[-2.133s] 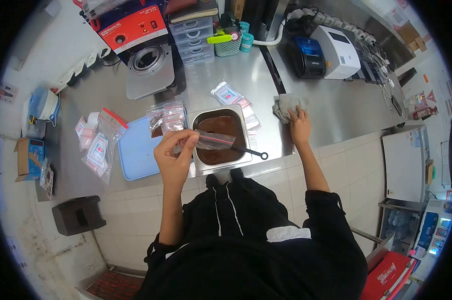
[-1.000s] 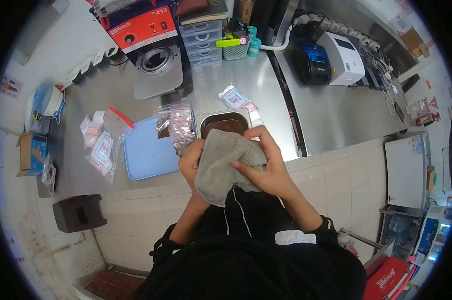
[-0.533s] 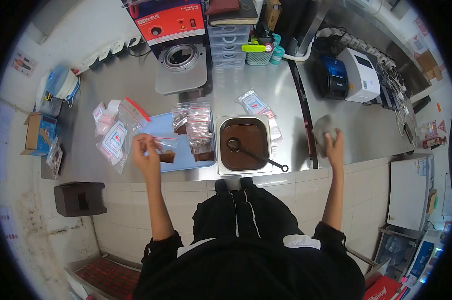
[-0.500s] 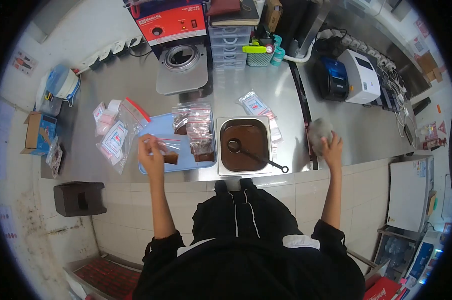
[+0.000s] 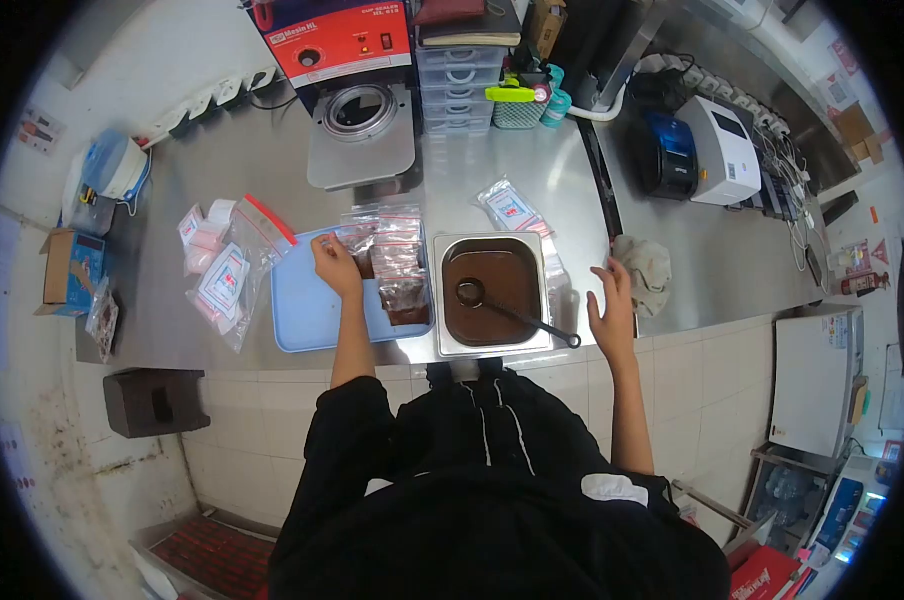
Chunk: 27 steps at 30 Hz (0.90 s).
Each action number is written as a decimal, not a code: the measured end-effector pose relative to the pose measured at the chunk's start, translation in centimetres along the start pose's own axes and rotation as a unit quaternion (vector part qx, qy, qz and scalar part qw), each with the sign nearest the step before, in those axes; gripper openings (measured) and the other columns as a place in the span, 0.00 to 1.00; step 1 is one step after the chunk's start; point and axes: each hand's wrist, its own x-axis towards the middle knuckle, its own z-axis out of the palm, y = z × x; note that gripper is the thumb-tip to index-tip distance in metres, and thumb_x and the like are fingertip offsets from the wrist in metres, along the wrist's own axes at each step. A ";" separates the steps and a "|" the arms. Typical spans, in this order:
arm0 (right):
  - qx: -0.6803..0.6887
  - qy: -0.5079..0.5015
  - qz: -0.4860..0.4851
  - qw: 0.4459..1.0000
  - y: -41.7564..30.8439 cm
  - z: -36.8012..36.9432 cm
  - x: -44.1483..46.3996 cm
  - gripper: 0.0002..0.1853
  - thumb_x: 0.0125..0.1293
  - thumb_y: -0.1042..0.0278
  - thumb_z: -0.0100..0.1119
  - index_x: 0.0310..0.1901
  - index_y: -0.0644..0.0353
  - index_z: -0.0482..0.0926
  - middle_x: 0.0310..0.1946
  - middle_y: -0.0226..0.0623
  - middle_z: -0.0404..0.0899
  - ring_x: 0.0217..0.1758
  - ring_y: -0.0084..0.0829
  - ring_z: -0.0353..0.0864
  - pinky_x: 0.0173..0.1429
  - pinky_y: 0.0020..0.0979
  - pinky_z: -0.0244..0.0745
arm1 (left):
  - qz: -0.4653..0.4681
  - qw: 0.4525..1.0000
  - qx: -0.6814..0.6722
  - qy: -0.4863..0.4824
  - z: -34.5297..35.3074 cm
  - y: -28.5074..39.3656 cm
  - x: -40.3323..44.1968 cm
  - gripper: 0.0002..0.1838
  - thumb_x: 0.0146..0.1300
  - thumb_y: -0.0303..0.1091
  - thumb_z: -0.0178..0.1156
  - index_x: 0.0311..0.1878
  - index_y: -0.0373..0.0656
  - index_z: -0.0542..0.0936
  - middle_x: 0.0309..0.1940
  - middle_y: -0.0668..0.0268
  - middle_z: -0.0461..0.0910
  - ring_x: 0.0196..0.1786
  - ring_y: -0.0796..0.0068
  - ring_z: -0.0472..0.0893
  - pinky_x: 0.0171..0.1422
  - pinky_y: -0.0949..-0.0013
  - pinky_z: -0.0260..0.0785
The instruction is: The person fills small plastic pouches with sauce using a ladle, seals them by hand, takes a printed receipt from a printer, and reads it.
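My left hand [image 5: 338,265] is over the blue tray [image 5: 302,310], its fingers pinched at the left edge of the small clear zip bags [image 5: 397,260]; what it grips is too small to make out. Brown filling shows at the bottom of these bags. Right of the tray stands a metal pan [image 5: 492,349] of brown sauce, with a black-handled ladle [image 5: 532,322] resting in it. My right hand [image 5: 612,305] is raised near the counter's front edge with its fingers apart and nothing in it. Just beside it lies a crumpled grey cloth [image 5: 644,275].
Packs of unused bags [image 5: 512,208] lie behind the pan, and a large bag with packs [image 5: 222,280] lies left of the tray. Farther back are a red cup sealer [image 5: 342,45], clear drawers [image 5: 459,90], a green basket [image 5: 517,115] and a white printer [image 5: 717,150].
My left hand has moved back and right with the filled bag, from the tray's front left to the bags. My right hand has let go of the cloth and moved slightly left.
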 end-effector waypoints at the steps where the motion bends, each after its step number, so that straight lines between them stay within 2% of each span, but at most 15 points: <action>1: -0.003 -0.012 -0.006 1.000 -0.2 0.2 0.0 0.20 0.55 0.81 0.55 0.52 0.60 0.70 0.58 0.49 0.62 0.61 0.49 0.65 0.61 0.38 0.63 | 0.000 1.000 0.000 -0.003 0.4 -0.2 0.1 0.08 0.65 0.34 0.54 0.36 0.39 0.71 0.16 0.63 0.73 0.19 0.73 0.71 0.26 0.68 0.63; 3: -0.005 -0.008 0.001 1.000 -0.4 0.8 -0.1 0.20 0.54 0.81 0.56 0.51 0.59 0.70 0.58 0.48 0.63 0.60 0.49 0.66 0.61 0.39 0.63 | 0.054 0.998 0.029 0.026 1.1 -0.6 0.0 0.08 0.64 0.34 0.55 0.35 0.39 0.72 0.20 0.63 0.75 0.23 0.72 0.72 0.29 0.67 0.65; 4: 0.000 -0.013 -0.003 1.000 -0.3 1.1 -0.2 0.20 0.54 0.80 0.56 0.51 0.59 0.71 0.56 0.48 0.64 0.59 0.49 0.67 0.60 0.39 0.64 | 0.054 0.998 0.025 0.018 1.3 -0.8 0.0 0.08 0.64 0.34 0.55 0.35 0.39 0.72 0.20 0.63 0.75 0.23 0.72 0.72 0.29 0.67 0.65; 5: 0.003 -0.016 -0.006 1.000 0.0 1.3 -0.2 0.20 0.53 0.80 0.57 0.50 0.59 0.71 0.55 0.47 0.66 0.58 0.49 0.68 0.60 0.39 0.64 | 0.018 1.000 0.018 -0.005 1.4 -1.0 0.0 0.08 0.64 0.34 0.55 0.38 0.38 0.72 0.26 0.61 0.76 0.28 0.71 0.74 0.34 0.67 0.66; 7: 0.015 -0.005 -0.023 1.000 0.4 2.3 0.0 0.15 0.52 0.79 0.57 0.44 0.61 0.75 0.43 0.42 0.75 0.50 0.44 0.73 0.53 0.37 0.68 | -0.018 0.999 0.009 -0.041 1.7 -0.9 -0.1 0.09 0.64 0.35 0.55 0.41 0.38 0.72 0.32 0.60 0.77 0.34 0.70 0.75 0.39 0.67 0.68; 9: 0.037 -0.072 0.008 0.997 1.8 4.2 -0.1 0.12 0.52 0.78 0.58 0.40 0.62 0.77 0.38 0.41 0.77 0.45 0.42 0.76 0.48 0.36 0.71 | -0.050 0.986 -0.144 0.061 2.0 -0.6 0.0 0.15 0.67 0.37 0.51 0.51 0.38 0.69 0.44 0.58 0.75 0.47 0.66 0.74 0.52 0.66 0.65; 11: 0.038 -0.064 0.058 0.996 1.2 5.5 0.1 0.11 0.50 0.77 0.60 0.37 0.61 0.79 0.35 0.41 0.77 0.40 0.40 0.77 0.44 0.35 0.72 | -0.045 0.982 -0.175 0.053 0.9 0.0 0.0 0.17 0.68 0.39 0.48 0.54 0.37 0.67 0.49 0.56 0.72 0.52 0.65 0.71 0.58 0.65 0.61; 12: 0.046 -0.112 0.104 0.987 0.8 5.5 0.3 0.09 0.51 0.70 0.63 0.36 0.59 0.79 0.33 0.41 0.75 0.41 0.43 0.76 0.45 0.37 0.71 | -0.040 0.977 -0.203 0.053 0.1 0.5 -0.2 0.19 0.69 0.40 0.46 0.56 0.37 0.65 0.53 0.55 0.70 0.57 0.64 0.68 0.63 0.64 0.57; 15: 0.067 -0.099 0.068 0.990 2.0 6.9 -0.7 0.11 0.49 0.65 0.66 0.34 0.58 0.80 0.31 0.40 0.74 0.39 0.43 0.76 0.44 0.37 0.71 | -0.021 0.978 -0.209 0.005 -2.7 2.8 -1.1 0.20 0.71 0.42 0.42 0.56 0.36 0.65 0.53 0.55 0.70 0.58 0.65 0.68 0.65 0.64 0.55; 16: 0.086 -0.135 0.109 0.981 1.8 6.7 -0.8 0.12 0.50 0.66 0.65 0.36 0.58 0.79 0.29 0.41 0.74 0.38 0.43 0.75 0.43 0.37 0.71 | -0.045 0.979 -0.199 -0.013 -4.0 4.9 -2.0 0.19 0.71 0.41 0.40 0.56 0.36 0.65 0.54 0.56 0.69 0.59 0.65 0.67 0.65 0.64 0.54; 20: 0.084 -0.094 0.102 0.987 2.8 7.3 -1.8 0.08 0.51 0.70 0.62 0.33 0.61 0.77 0.27 0.42 0.73 0.35 0.45 0.75 0.41 0.38 0.71 | -0.025 0.978 -0.202 -0.052 -6.7 8.9 -4.4 0.17 0.70 0.39 0.42 0.55 0.37 0.66 0.53 0.58 0.70 0.57 0.67 0.69 0.63 0.65 0.57; 22: 0.102 -0.025 0.120 0.987 3.2 6.4 -1.7 0.06 0.53 0.73 0.58 0.32 0.64 0.74 0.27 0.45 0.75 0.33 0.47 0.75 0.40 0.38 0.71 | -0.086 0.963 -0.226 -0.116 -7.4 12.3 -6.0 0.15 0.68 0.34 0.46 0.55 0.38 0.67 0.52 0.61 0.70 0.55 0.70 0.70 0.61 0.67 0.59; 23: 0.126 0.015 0.121 0.984 2.6 5.3 -1.5 0.05 0.54 0.73 0.54 0.30 0.66 0.71 0.29 0.46 0.76 0.32 0.39 0.78 0.38 0.33 0.72 | -0.066 0.951 -0.248 -0.175 -7.6 13.9 -6.9 0.15 0.66 0.32 0.48 0.54 0.39 0.67 0.52 0.62 0.70 0.54 0.70 0.71 0.60 0.67 0.61; 25: 0.169 -0.009 0.184 0.968 1.2 1.8 -0.7 0.03 0.55 0.78 0.52 0.29 0.65 0.69 0.29 0.42 0.78 0.33 0.26 0.78 0.38 0.25 0.71 | -0.039 0.904 -0.286 -0.317 -8.1 17.6 -8.5 0.17 0.63 0.31 0.52 0.54 0.39 0.68 0.51 0.62 0.70 0.54 0.71 0.71 0.59 0.67 0.62; 27: 0.410 -0.013 0.188 0.892 -1.4 -1.8 0.2 0.06 0.54 0.83 0.50 0.25 0.62 0.66 0.31 0.37 0.78 0.36 0.18 0.74 0.39 0.19 0.70 | -0.020 0.849 -0.287 -0.443 -7.9 22.0 -9.9 0.21 0.59 0.33 0.58 0.55 0.40 0.68 0.51 0.61 0.71 0.57 0.70 0.70 0.60 0.66 0.63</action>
